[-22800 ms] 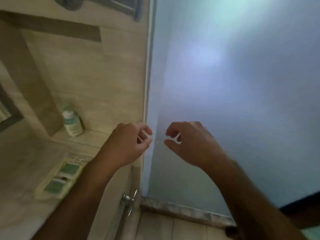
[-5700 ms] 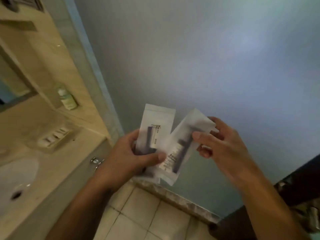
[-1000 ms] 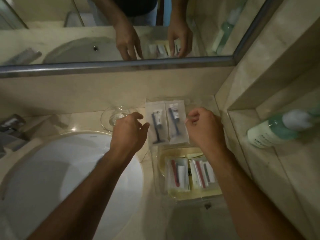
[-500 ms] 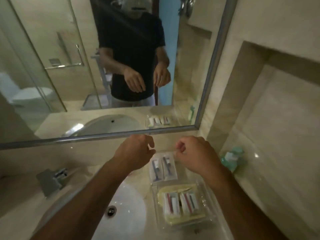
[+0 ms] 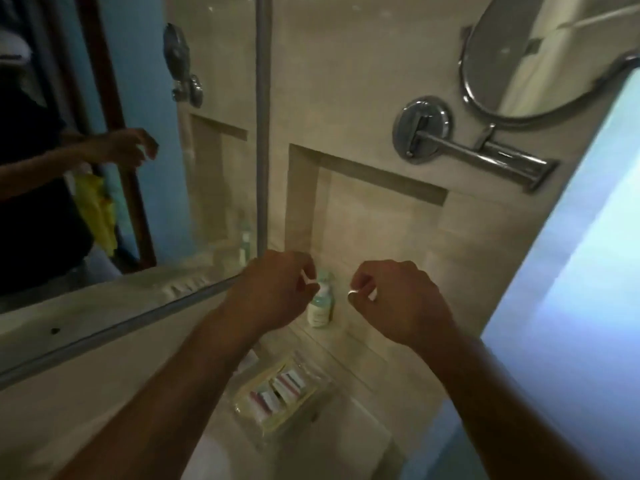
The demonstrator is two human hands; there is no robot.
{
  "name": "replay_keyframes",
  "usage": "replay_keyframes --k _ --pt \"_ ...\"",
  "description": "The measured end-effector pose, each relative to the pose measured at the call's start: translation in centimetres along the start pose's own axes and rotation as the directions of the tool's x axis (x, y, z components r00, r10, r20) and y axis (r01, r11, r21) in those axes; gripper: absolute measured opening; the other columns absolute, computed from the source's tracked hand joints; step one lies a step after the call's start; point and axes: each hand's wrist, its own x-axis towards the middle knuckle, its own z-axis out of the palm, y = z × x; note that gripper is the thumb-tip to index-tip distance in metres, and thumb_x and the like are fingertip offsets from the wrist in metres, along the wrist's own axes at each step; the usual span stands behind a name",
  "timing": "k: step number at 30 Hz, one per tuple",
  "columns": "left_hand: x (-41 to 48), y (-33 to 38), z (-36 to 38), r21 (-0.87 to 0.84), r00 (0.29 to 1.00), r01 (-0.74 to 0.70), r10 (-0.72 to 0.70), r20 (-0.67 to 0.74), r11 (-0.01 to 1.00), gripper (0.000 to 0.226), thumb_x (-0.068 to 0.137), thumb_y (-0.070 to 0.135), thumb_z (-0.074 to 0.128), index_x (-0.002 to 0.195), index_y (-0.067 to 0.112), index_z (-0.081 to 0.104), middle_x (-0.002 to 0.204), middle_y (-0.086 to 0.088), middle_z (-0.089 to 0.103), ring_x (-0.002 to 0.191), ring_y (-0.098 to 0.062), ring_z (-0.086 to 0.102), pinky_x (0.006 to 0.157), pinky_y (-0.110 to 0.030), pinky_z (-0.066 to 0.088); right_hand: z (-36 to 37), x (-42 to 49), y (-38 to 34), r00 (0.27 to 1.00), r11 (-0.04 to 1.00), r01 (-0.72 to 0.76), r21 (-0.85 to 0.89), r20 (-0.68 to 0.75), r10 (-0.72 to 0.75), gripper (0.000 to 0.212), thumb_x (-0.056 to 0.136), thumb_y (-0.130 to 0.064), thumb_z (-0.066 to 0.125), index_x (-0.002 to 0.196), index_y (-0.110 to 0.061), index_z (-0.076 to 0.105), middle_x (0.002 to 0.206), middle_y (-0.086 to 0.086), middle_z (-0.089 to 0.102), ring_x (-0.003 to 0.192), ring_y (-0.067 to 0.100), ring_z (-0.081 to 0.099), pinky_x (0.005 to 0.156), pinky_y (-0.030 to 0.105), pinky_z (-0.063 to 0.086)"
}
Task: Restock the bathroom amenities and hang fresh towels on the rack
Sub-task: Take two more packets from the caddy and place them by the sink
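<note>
Dim, blurry, edges bowed; pale glow from right.

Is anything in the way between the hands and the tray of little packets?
Nothing visible is. The clear amenity tray lies open on the counter, below the left hand and right hand. The green bottle stands back in the wall niche, not over the tray.

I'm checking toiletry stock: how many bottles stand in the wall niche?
1. A pale green bottle stands upright at the niche's left end, between the left hand and the right hand, which may hide others. The faint one in the wall mirror is its reflection.
</note>
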Motion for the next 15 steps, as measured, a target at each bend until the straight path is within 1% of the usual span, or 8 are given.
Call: replay_keyframes --k 2,5,8,10,13,15 --pt "-0.4 3.1 0.8 -0.046 0.996 -0.083 0.085 0.038 0.995 0.015 0.09 0.041 0.068 0.101 0.03 0.068 0.085 0.013 0.069 0.082 -0.011 0.065 0.08 -0.032 0.056 -2.2 -3.2 1.7 0.996 0.997 -0.075 -0.031 -0.054 0.073 0.017 0.086 -0.045 0.066 0.096 -0.031 0.068 0.092 -0.014 0.073 0.088 0.011 0.069 0.081 0.031 0.056" --pt "-1.2 8.9 2.4 -0.123 0.968 -0.231 0.241 0.073 0.965 0.012 0.09 0.042 0.068 0.096 0.031 0.067 0.081 0.014 0.07 0.079 -0.009 0.064 0.078 -0.032 0.056 -5.8 -8.2 4.3 0.974 0.972 -0.212 -0.098 -0.097 0.203 0.018 0.089 -0.047 0.064 0.101 -0.033 0.067 0.094 -0.016 0.071 0.081 0.008 0.067 0.08 0.034 0.059" --pt "-2.4 15.8 4.2 -0.2 0.916 -0.355 0.382 0.121 0.913 0.012 0.091 0.039 0.068 0.098 0.03 0.069 0.085 0.012 0.072 0.074 -0.008 0.067 0.072 -0.025 0.054 -9.4 -14.1 7.3 0.928 0.921 -0.36 -0.147 -0.154 0.338 0.019 0.091 -0.047 0.063 0.106 -0.035 0.068 0.099 -0.018 0.072 0.081 0.007 0.066 0.084 0.034 0.057" --pt "-3.7 20.9 5.6 -0.241 0.863 -0.437 0.48 0.158 0.866 0.016 0.091 0.038 0.069 0.104 0.029 0.069 0.09 0.011 0.074 0.073 -0.006 0.067 0.073 -0.022 0.053 -11.6 -18.5 9.4 0.882 0.872 -0.462 -0.163 -0.192 0.431 0.02 0.093 -0.046 0.064 0.108 -0.035 0.068 0.102 -0.017 0.072 0.085 0.006 0.065 0.088 0.032 0.055" --pt "-6.4 28.9 8.1 -0.312 0.772 -0.543 0.61 0.181 0.78 0.02 0.092 0.04 0.069 0.109 0.03 0.069 0.092 0.011 0.075 0.074 -0.005 0.067 0.085 -0.028 0.057 -14.8 -25.9 12.5 0.78 0.769 -0.618 -0.164 -0.251 0.574 0.022 0.093 -0.046 0.065 0.112 -0.034 0.068 0.105 -0.016 0.072 0.091 0.007 0.066 0.093 0.032 0.053" --pt "-8.9 34.4 9.8 -0.348 0.708 -0.6 0.68 0.188 0.721 0.019 0.092 0.043 0.068 0.108 0.032 0.068 0.092 0.012 0.075 0.079 -0.007 0.069 0.089 -0.033 0.058 -16.7 -31.4 14.8 0.699 0.69 -0.707 -0.153 -0.297 0.65 0.022 0.093 -0.045 0.066 0.111 -0.033 0.069 0.105 -0.015 0.073 0.09 0.007 0.067 0.092 0.032 0.054"
